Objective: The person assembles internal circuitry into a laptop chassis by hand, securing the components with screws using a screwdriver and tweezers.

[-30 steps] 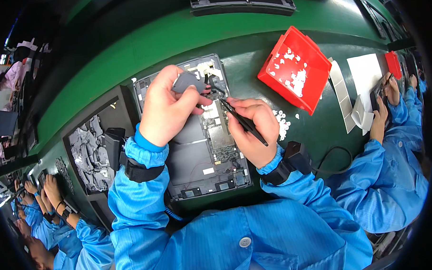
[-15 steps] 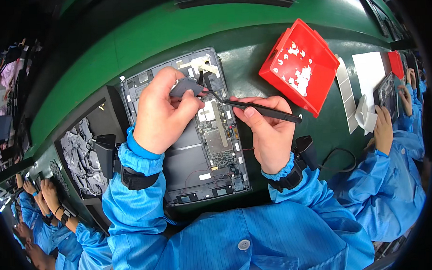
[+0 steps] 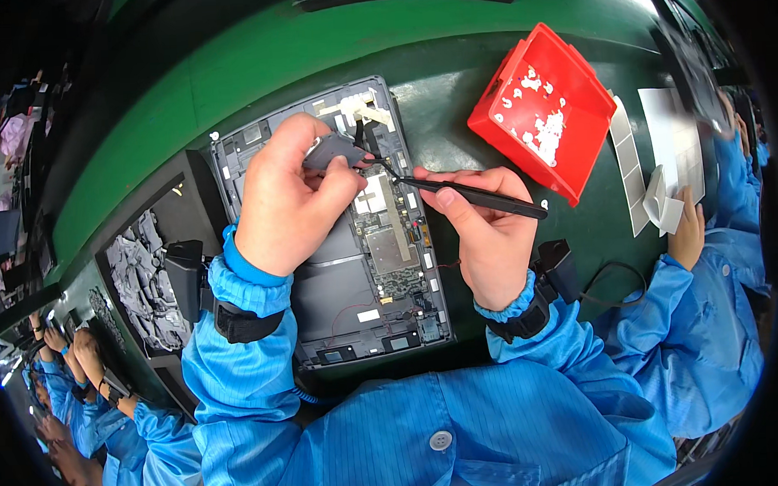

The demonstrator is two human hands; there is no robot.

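Note:
An opened tablet-like device (image 3: pixel 381 269) lies back-up on the green bench, its circuit board and dark battery exposed. My left hand (image 3: pixel 289 199) pinches a small grey part (image 3: pixel 334 149) over the device's upper half. My right hand (image 3: pixel 483 231) grips black tweezers (image 3: pixel 469 197), whose tips reach left to just under the grey part. White tape strips (image 3: pixel 363 107) sit at the device's top edge.
A red bin (image 3: pixel 543 109) holding white scraps stands at the upper right. A black tray (image 3: pixel 146 269) of grey parts sits at the left. White sheets (image 3: pixel 660 161) lie by another person's hand (image 3: pixel 688 232) at the right. More workers in blue sleeves (image 3: pixel 86 399) line the lower left.
My right hand has turned the tweezers from steeply angled to nearly flat, tips pointing left at the grey part. My left hand keeps its pinch on the part, shifted slightly.

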